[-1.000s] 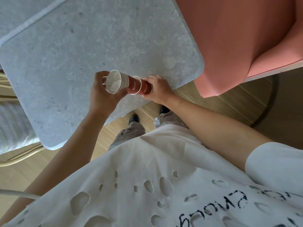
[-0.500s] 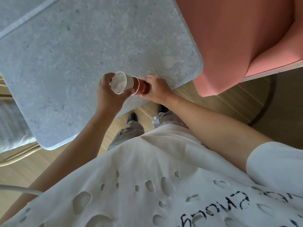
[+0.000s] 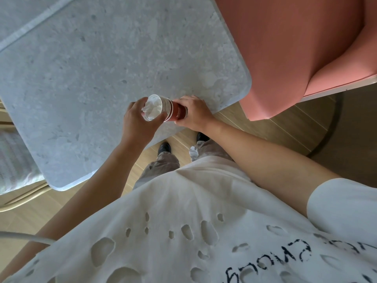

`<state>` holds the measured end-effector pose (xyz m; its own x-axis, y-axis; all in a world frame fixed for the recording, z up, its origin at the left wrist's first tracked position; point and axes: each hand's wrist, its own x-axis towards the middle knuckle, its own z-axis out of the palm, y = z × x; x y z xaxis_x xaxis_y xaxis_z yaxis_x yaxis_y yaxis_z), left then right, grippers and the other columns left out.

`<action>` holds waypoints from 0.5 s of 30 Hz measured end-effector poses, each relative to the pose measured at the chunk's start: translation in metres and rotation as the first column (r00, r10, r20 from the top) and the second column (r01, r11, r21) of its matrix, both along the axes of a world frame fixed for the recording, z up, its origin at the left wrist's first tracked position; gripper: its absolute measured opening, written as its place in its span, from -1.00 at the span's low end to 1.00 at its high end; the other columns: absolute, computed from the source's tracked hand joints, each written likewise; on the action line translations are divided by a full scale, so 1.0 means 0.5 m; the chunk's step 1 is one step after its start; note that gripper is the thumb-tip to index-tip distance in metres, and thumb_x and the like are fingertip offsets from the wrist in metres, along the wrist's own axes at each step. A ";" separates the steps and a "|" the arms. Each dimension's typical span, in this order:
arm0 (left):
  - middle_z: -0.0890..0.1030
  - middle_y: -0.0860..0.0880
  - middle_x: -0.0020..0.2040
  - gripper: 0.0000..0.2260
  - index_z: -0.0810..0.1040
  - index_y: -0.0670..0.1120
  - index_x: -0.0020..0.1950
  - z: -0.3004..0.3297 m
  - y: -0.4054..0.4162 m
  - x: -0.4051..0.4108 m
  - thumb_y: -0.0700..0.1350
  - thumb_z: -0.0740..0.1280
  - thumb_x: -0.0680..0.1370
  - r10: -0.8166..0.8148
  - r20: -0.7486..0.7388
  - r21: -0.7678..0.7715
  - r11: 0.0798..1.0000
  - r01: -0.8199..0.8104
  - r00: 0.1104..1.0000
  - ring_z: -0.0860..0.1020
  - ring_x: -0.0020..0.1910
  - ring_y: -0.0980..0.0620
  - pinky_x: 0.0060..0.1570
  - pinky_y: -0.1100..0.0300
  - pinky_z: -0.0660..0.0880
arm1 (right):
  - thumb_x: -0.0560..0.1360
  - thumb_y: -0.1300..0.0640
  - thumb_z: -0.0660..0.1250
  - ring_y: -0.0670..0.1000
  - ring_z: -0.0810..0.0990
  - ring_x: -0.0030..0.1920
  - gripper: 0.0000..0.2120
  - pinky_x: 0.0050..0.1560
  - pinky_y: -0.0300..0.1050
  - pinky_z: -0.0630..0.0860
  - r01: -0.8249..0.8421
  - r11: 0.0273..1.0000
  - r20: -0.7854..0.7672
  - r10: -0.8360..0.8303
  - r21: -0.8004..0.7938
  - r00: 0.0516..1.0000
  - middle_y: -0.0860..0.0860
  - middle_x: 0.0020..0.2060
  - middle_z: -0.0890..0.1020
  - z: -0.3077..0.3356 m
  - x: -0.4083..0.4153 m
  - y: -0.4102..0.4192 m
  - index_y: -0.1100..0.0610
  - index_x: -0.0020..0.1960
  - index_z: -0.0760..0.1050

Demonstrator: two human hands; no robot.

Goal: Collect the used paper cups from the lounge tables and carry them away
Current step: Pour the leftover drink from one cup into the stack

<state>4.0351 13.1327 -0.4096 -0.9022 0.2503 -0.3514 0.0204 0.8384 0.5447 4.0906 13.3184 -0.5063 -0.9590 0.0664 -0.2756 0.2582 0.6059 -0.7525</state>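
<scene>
While both hands clamp it at frame centre, the stack of red paper cups (image 3: 168, 108) lies sideways over the grey table (image 3: 102, 68), white tissue (image 3: 153, 108) stuffing its mouth; left hand (image 3: 138, 121) grips the rim end, right hand (image 3: 193, 113) the base.

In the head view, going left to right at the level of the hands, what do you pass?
Striped chair cushion → grey table → left hand → stacked paper cups → right hand → pink seat.

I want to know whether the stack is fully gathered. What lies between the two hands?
In the head view, only the nested stack of paper cups, lying sideways with crumpled tissue in its mouth, spans from left hand to right hand.
</scene>
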 end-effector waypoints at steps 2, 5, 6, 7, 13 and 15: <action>0.58 -0.09 0.31 -0.37 0.54 -0.08 0.47 -0.001 0.000 -0.001 0.13 0.60 0.48 -0.005 0.003 -0.004 1.000 0.005 1.000 0.61 0.20 -0.05 0.11 0.14 0.52 | 0.37 -0.01 0.58 0.13 0.62 0.15 -0.42 0.27 0.21 0.51 0.000 1.000 -0.003 0.000 -0.001 1.000 0.01 0.13 0.69 0.000 0.001 0.001 0.01 0.37 0.61; 0.59 -0.08 0.30 -0.37 0.55 -0.07 0.46 -0.004 0.000 -0.003 0.14 0.60 0.47 -0.016 0.006 -0.008 1.000 0.016 1.000 0.61 0.18 -0.03 0.08 0.17 0.50 | 0.37 -0.01 0.58 0.14 0.62 0.16 -0.42 0.28 0.21 0.51 -0.010 1.000 0.002 0.010 -0.002 1.000 0.02 0.14 0.69 0.001 0.000 0.002 0.02 0.38 0.60; 0.60 -0.08 0.30 -0.36 0.55 -0.07 0.46 -0.004 0.000 -0.004 0.15 0.60 0.47 -0.018 0.007 -0.010 1.000 0.018 1.000 0.61 0.18 -0.02 0.07 0.17 0.51 | 0.37 -0.01 0.59 0.14 0.62 0.16 -0.41 0.28 0.21 0.51 -0.014 1.000 0.006 0.014 -0.002 1.000 0.02 0.15 0.69 0.001 -0.001 0.003 0.02 0.38 0.60; 0.60 -0.08 0.30 -0.36 0.55 -0.07 0.46 -0.004 0.000 -0.005 0.15 0.61 0.46 -0.020 0.009 -0.011 1.000 0.020 1.000 0.62 0.19 -0.03 0.08 0.16 0.52 | 0.37 -0.01 0.59 0.14 0.62 0.17 -0.41 0.28 0.21 0.51 -0.017 1.000 0.012 0.017 -0.002 1.000 0.02 0.15 0.68 0.002 -0.002 0.004 0.02 0.38 0.60; 0.62 -0.11 0.31 -0.32 0.56 -0.09 0.48 -0.002 -0.003 -0.013 0.06 0.66 0.42 0.002 0.022 -0.027 1.000 -0.001 1.000 0.63 0.18 -0.07 0.18 -0.02 0.61 | 0.38 -0.01 0.58 0.12 0.61 0.18 -0.39 0.29 0.20 0.51 -0.032 0.999 0.026 0.033 -0.007 0.999 0.03 0.16 0.68 0.002 -0.005 0.004 0.06 0.40 0.59; 0.63 -0.11 0.31 -0.31 0.57 -0.09 0.47 -0.003 -0.004 -0.013 0.02 0.68 0.39 0.016 0.016 -0.016 1.000 -0.015 1.000 0.63 0.16 -0.05 0.18 -0.04 0.61 | 0.38 -0.02 0.57 0.10 0.61 0.17 -0.38 0.28 0.19 0.52 -0.040 0.999 0.030 0.040 -0.012 0.999 0.02 0.15 0.68 0.001 -0.007 0.004 0.06 0.41 0.59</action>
<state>4.0285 13.1305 -0.4108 -0.8999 0.2309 -0.3700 -0.0015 0.8468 0.5319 4.0872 13.3202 -0.5058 -0.9520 0.0250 -0.3050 0.2567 0.6078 -0.7515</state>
